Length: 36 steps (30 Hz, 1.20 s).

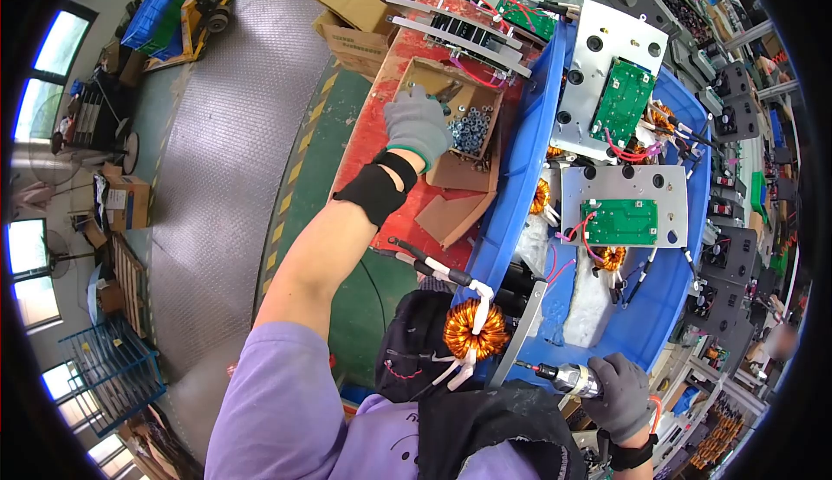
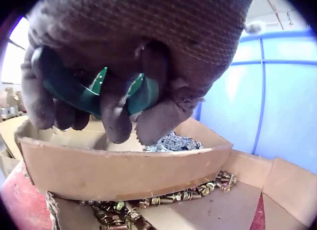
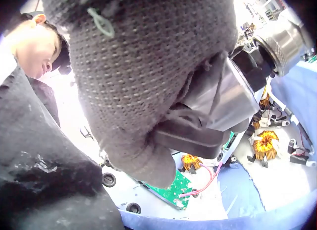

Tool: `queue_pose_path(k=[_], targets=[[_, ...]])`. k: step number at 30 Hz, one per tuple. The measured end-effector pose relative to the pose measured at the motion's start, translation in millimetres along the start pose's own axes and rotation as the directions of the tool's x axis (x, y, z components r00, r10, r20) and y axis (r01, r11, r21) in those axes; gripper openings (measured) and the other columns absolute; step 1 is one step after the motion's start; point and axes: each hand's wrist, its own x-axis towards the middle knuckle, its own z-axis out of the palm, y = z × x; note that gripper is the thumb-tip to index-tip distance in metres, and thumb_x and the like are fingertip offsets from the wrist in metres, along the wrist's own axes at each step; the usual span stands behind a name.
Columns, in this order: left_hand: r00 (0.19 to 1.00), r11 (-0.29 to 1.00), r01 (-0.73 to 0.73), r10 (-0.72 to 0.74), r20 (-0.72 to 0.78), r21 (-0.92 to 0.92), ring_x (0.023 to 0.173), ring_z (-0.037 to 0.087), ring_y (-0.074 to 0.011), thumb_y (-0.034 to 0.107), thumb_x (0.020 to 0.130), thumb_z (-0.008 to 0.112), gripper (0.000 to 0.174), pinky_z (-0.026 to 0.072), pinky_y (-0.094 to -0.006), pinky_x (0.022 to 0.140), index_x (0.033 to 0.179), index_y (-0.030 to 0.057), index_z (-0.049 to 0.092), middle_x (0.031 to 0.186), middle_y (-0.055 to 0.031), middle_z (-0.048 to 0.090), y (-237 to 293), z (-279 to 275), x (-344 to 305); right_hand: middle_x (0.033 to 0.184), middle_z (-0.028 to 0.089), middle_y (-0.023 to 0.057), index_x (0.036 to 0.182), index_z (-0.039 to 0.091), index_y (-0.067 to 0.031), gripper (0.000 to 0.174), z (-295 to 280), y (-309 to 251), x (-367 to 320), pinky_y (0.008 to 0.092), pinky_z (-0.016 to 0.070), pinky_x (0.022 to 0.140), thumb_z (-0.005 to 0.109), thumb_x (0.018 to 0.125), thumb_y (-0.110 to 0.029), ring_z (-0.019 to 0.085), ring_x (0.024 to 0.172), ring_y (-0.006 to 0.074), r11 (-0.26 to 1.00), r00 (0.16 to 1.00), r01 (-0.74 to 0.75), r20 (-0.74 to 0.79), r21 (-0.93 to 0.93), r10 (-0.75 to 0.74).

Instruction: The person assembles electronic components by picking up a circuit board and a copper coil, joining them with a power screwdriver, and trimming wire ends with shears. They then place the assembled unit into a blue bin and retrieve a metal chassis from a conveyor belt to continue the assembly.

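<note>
My gloved left hand (image 1: 418,122) is over a cardboard box (image 1: 426,73) on the red bench, its fingers curled round the dark green handles of pliers (image 2: 74,93). Their jaws point toward the box's far side in the head view. Bright metal nuts (image 1: 469,131) lie heaped in the box, right beside the hand. My gloved right hand (image 1: 620,396) grips a silver power screwdriver (image 1: 572,380) with its bit pointing left. Near that bit stands a metal plate (image 1: 523,328) on edge, with a copper-wound coil (image 1: 475,330) and thick cables (image 1: 433,268) at its side.
A blue bin (image 1: 498,246) holds metal plates with green circuit boards (image 1: 620,222) and more copper coils (image 1: 612,259). Brass-coloured bolts (image 2: 119,215) lie in a lower carton under the nut box. A finned metal assembly (image 1: 464,34) sits farther along the bench.
</note>
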Motion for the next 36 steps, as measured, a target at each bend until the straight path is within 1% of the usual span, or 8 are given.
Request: queue_pose_path(k=[8,10,14,17,22,29,31,36], targets=[[0.999,0.997,-0.045,0.044,0.017,0.058,0.121,0.054,-0.0270,0.034,0.082,0.067,0.037,0.0442,-0.0430,0.094,0.112,0.0123,0.074,0.126,-0.0092,0.059,-3.4,-14.6,-7.1,0.089,0.059,0.0085,0.107,0.065,-0.0112,0.048,1.1,-0.7,-0.6,0.0420,0.0454,0.069,0.076,0.060,-0.014,0.061,0.077,0.0304,1.000,1.000,0.003,-0.009,-0.006,-0.003],[0.996,0.996,-0.042,0.036,0.076,0.075,0.122,0.053,-0.0278,0.033,0.083,0.066,0.038,0.0418,-0.0446,0.097,0.113,0.0118,0.074,0.127,-0.0099,0.059,-4.8,-20.9,-4.9,0.090,0.059,0.0086,0.107,0.065,-0.0113,0.048,0.2,-1.2,-0.6,0.0421,0.0455,0.069,0.076,0.060,-0.014,0.061,0.077,0.0307,1.000,1.000,-0.001,-0.001,-0.016,0.001],[0.994,0.989,-0.081,0.072,0.081,0.121,0.122,0.053,-0.0286,0.033,0.085,0.064,0.037,0.0386,-0.0469,0.100,0.114,0.0117,0.074,0.127,-0.0102,0.059,-8.9,-34.1,-9.2,0.090,0.059,0.0088,0.108,0.065,-0.0115,0.049,-1.4,-2.3,-0.4,0.0425,0.0455,0.069,0.076,0.060,-0.014,0.062,0.078,0.0313,1.000,1.000,-0.007,0.007,-0.015,0.007],[0.990,0.973,-0.142,0.138,0.037,0.181,0.116,0.056,-0.0271,0.028,0.082,0.063,0.033,0.0417,-0.0453,0.092,0.108,0.0120,0.074,0.120,-0.0102,0.060,-12.0,-34.7,-11.8,0.090,0.059,0.0087,0.108,0.065,-0.0117,0.049,-0.9,-3.0,-0.4,0.0427,0.0455,0.070,0.076,0.060,-0.014,0.062,0.078,0.0311,1.000,1.000,-0.016,0.010,-0.026,0.016],[0.995,0.989,-0.080,0.087,-0.046,0.128,0.117,0.054,-0.0278,0.030,0.082,0.065,0.032,0.0415,-0.0460,0.093,0.109,0.0132,0.074,0.122,-0.0102,0.059,-9.9,-25.6,-6.0,0.090,0.059,0.0084,0.107,0.065,-0.0119,0.049,0.5,-2.4,-0.6,0.0425,0.0454,0.070,0.076,0.059,-0.014,0.062,0.079,0.0309,1.000,1.000,-0.023,0.003,-0.006,0.023],[1.000,0.994,-0.028,0.027,0.008,0.101,0.120,0.052,-0.0282,0.034,0.082,0.068,0.036,0.0418,-0.0463,0.093,0.112,0.0139,0.073,0.126,-0.0105,0.057,-1.3,-15.3,4.2,0.089,0.059,0.0080,0.106,0.065,-0.0121,0.048,0.0,-3.3,-1.2,0.0424,0.0453,0.070,0.076,0.059,-0.014,0.062,0.078,0.0306,1.000,1.000,-0.025,-0.005,-0.017,0.025],[1.000,0.999,-0.009,0.009,0.008,0.053,0.122,0.052,-0.0271,0.035,0.083,0.068,0.038,0.0398,-0.0478,0.098,0.114,0.0134,0.073,0.127,-0.0081,0.057,-1.1,-13.9,4.9,0.089,0.059,0.0079,0.106,0.066,-0.0121,0.048,-0.2,-3.4,-0.6,0.0423,0.0453,0.070,0.076,0.059,-0.014,0.062,0.078,0.0304,1.000,1.000,-0.025,-0.007,-0.010,0.025],[0.999,0.999,-0.020,0.020,0.027,0.025,0.123,0.053,-0.0271,0.036,0.083,0.067,0.040,0.0407,-0.0491,0.098,0.117,0.0135,0.071,0.129,-0.0086,0.056,-3.4,-11.0,4.8,0.089,0.059,0.0077,0.106,0.066,-0.0122,0.047,1.7,-1.3,-1.6,0.0419,0.0454,0.069,0.076,0.060,-0.014,0.062,0.077,0.0299,1.000,1.000,-0.014,-0.014,-0.001,0.014]])
